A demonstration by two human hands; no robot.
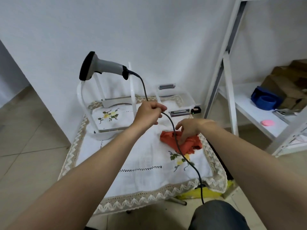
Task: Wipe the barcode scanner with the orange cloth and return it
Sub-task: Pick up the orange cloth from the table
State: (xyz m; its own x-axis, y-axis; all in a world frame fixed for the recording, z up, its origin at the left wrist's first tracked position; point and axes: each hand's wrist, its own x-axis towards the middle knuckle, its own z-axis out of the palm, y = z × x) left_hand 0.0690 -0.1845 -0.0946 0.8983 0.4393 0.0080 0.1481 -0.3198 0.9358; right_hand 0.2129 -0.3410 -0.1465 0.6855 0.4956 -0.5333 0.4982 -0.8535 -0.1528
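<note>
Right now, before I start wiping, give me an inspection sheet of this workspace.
Surface: covered by a white embroidered tablecloth with lace edging.
Job's things: barcode scanner lies across the top of a white stand; orange cloth lies crumpled on the tablecloth.
Clutter: clear plastic boxes at the back; small black device showing a green light.
Hands: left hand grips the scanner cable; right hand rests its fingertips on the orange cloth.
Cables: scanner cable runs through the left hand, over the orange cloth, off the front edge.
Surroundings: white wall, tiled floor; white shelving at right holding a blue object, a pink object and cardboard boxes.
</note>
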